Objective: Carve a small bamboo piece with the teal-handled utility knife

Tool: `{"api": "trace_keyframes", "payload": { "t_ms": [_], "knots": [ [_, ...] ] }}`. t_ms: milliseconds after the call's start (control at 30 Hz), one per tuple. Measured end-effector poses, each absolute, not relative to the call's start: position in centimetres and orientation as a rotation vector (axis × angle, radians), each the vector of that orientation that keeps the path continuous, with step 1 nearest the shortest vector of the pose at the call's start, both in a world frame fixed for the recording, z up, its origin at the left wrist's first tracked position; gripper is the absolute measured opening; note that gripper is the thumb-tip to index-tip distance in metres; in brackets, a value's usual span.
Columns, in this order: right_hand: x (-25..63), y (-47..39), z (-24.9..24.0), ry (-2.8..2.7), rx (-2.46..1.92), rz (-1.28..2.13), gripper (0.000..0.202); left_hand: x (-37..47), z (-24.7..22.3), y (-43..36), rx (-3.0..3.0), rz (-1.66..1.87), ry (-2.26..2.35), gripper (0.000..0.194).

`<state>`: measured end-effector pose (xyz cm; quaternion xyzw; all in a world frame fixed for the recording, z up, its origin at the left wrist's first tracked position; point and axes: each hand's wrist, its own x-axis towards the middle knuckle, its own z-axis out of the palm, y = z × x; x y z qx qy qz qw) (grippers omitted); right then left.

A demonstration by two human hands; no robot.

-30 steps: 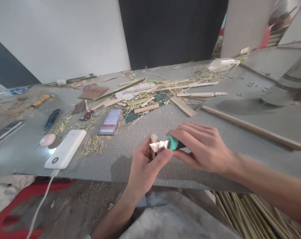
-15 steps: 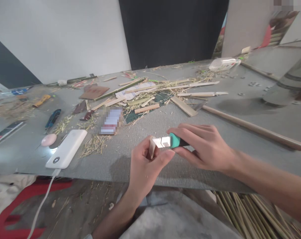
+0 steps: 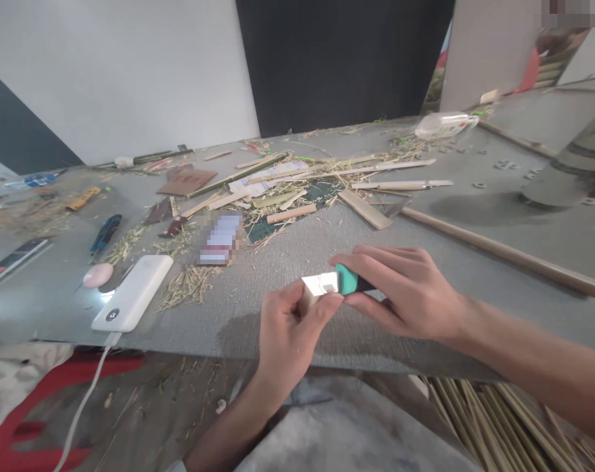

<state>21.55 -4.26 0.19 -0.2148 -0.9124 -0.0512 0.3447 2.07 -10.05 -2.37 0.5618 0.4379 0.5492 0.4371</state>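
My right hand (image 3: 408, 292) is wrapped round a utility knife (image 3: 347, 280) with a teal and black handle. Its bright blade points left, over my left hand (image 3: 290, 324). Between the thumb and fingers of my left hand is a small pale strip of wood (image 3: 307, 297), mostly hidden by the fingers and blade. The left thumb tip lies by the blade, close to the teal end of the knife. Both hands are above the front part of the grey table (image 3: 287, 259).
Shavings and bamboo strips (image 3: 366, 208) lie beyond my hands. At the left are a white power bank (image 3: 133, 295), a phone (image 3: 221, 239) and a blue cutter (image 3: 105, 234). A long stick (image 3: 504, 252) and a grey cylinder (image 3: 573, 170) are at the right.
The blade now covers more of the pale strip, whose upper end stood out beside it before. My left hand has shifted slightly; my right hand has hardly moved.
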Motion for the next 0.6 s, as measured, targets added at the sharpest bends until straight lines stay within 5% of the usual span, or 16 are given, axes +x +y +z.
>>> {"api": "trace_keyframes", "payload": {
  "t_ms": [600],
  "knots": [
    [21.69, -3.93, 0.39, -2.443, -0.428, -0.004, 0.039, 2.54, -2.01, -10.51, 1.254, 1.322, 1.020, 0.056]
  ]
}}
